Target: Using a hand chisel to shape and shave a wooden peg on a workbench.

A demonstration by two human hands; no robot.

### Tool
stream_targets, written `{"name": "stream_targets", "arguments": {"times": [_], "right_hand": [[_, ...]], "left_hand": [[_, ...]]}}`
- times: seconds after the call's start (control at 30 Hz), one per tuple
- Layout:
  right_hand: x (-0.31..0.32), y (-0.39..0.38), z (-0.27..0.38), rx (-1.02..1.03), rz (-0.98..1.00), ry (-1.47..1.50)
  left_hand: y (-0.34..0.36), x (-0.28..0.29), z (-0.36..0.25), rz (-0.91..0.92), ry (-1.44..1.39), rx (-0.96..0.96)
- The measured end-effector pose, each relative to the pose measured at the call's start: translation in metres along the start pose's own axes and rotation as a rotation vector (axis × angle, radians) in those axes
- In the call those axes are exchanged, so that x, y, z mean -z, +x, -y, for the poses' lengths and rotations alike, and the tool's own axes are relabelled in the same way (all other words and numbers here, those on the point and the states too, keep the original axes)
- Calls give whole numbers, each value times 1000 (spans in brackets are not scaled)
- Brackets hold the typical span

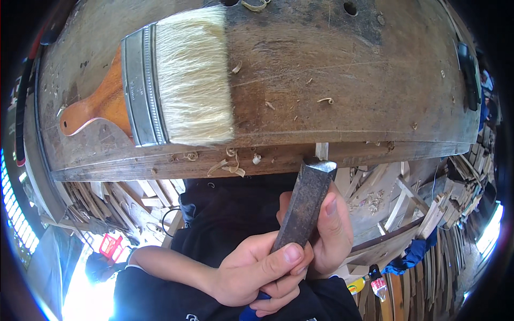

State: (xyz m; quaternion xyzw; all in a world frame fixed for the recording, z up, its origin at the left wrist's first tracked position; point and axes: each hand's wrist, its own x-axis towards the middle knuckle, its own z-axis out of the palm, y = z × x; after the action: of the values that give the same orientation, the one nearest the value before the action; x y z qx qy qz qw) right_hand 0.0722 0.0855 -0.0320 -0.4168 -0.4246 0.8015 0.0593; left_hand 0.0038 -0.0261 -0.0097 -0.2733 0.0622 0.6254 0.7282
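Note:
A wide chisel (304, 206) is held up in front of my body, its dark, worn blade tilted and its bright bevelled edge at the top, close to the bench's front edge. My left hand (262, 267) wraps the lower part of the blade, thumb lying across it. Below that hand a bit of blue handle (251, 312) shows. My right hand (332, 230) grips the blade higher up from the right side, its thumb along the edge; some of its fingers are hidden behind the steel.
A broad flat brush (193, 80) with pale bristles and a wooden handle lies on the wooden bench (321, 64), left of middle. Curled wood shavings (230, 166) are scattered there. Timber strips (120, 208) are stacked below at left, more pieces and a bottle (378, 283) at right.

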Motion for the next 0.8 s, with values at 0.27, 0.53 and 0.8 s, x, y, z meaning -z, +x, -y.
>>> {"name": "stream_targets", "arguments": {"times": [0.27, 0.53, 0.8], "right_hand": [[8, 0, 8, -127, 74, -59], [12, 3, 10, -163, 102, -52], [17, 4, 21, -160, 135, -48]], "left_hand": [[7, -3, 1, -5, 33, -35], [18, -8, 15, -173, -170, -161], [22, -19, 16, -296, -28, -120]]}}
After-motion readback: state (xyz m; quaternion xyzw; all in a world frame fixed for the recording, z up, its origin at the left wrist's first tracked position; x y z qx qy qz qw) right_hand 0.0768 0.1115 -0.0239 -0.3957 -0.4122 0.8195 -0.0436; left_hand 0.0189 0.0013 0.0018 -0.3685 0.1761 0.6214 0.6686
